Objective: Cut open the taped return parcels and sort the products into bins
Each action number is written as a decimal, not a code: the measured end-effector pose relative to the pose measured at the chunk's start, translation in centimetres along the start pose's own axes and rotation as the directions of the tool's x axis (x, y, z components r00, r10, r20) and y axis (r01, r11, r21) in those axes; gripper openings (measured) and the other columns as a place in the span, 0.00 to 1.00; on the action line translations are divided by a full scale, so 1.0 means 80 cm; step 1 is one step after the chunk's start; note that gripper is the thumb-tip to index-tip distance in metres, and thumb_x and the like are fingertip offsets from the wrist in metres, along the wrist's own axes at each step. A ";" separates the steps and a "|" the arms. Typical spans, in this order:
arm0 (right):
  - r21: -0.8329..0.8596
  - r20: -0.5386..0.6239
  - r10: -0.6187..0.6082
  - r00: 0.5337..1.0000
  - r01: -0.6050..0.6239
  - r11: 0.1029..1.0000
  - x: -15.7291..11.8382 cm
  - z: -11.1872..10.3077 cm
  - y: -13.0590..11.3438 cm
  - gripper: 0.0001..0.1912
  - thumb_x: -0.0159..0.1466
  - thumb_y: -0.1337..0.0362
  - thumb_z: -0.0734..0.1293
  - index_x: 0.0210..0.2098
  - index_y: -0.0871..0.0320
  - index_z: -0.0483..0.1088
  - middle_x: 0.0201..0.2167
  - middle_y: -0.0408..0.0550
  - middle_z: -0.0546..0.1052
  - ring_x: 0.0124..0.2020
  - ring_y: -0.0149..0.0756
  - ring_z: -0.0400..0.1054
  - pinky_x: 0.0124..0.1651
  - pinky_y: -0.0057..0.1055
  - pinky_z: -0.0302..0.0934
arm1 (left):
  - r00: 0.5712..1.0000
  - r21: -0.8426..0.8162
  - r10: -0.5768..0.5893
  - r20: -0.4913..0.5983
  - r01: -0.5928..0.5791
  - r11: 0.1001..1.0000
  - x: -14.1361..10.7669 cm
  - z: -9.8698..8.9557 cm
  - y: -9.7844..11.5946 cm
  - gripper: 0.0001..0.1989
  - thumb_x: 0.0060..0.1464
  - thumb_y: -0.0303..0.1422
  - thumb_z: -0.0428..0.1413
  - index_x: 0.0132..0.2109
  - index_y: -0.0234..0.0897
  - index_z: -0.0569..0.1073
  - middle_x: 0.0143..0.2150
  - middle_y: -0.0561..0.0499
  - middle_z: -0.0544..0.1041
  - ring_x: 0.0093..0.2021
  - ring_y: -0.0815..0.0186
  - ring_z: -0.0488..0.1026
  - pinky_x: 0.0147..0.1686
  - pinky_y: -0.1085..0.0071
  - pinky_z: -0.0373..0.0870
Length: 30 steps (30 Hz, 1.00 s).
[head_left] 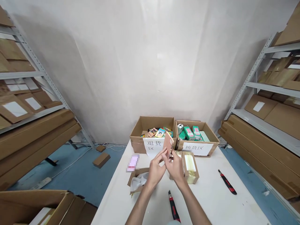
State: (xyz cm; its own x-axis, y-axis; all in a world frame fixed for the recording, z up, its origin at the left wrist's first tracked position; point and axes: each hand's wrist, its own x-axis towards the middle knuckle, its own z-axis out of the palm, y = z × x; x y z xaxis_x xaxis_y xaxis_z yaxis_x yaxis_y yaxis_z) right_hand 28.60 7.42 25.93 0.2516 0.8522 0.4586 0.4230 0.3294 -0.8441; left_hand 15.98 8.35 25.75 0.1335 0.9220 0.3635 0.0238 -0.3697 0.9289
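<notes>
My left hand (157,167) and my right hand (174,164) come together over the white table, both closed on a thin pinkish-brown box (168,143) held upright. Behind it stands an open carton (137,145) with colourful small packs and a paper sign. Beside that, another signed carton (213,149) holds green and white boxes. Below my left hand lies an opened small carton (131,179) with white wrapping (138,182) in it. Right of my right hand sits a taped brown box (191,176), with a second one partly hidden behind the hand.
Two red and black cutters lie on the table, one (173,206) between my forearms and one (227,182) at the right. A blurred pink-white item (133,163) lies left. Shelves of cartons flank the table. A large open carton (67,207) stands lower left.
</notes>
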 end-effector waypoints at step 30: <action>0.366 0.209 0.218 0.953 -0.283 0.886 -0.051 0.028 0.019 0.29 0.69 0.40 0.73 0.57 0.56 0.82 0.57 0.57 0.86 0.55 0.50 0.83 0.56 0.45 0.81 | 0.984 0.138 -0.140 -0.111 0.155 0.978 -0.033 -0.029 -0.005 0.12 0.56 0.43 0.68 0.45 0.48 0.91 0.55 0.47 0.89 0.58 0.45 0.86 0.64 0.48 0.81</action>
State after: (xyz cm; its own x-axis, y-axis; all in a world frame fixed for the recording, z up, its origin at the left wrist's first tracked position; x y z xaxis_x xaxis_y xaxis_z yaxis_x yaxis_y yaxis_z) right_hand 26.27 5.34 22.15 0.1503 0.9692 0.1952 -0.0153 0.1997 -0.9797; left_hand 13.29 6.34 24.56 0.0185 0.9718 0.2352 0.1803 -0.2346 0.9552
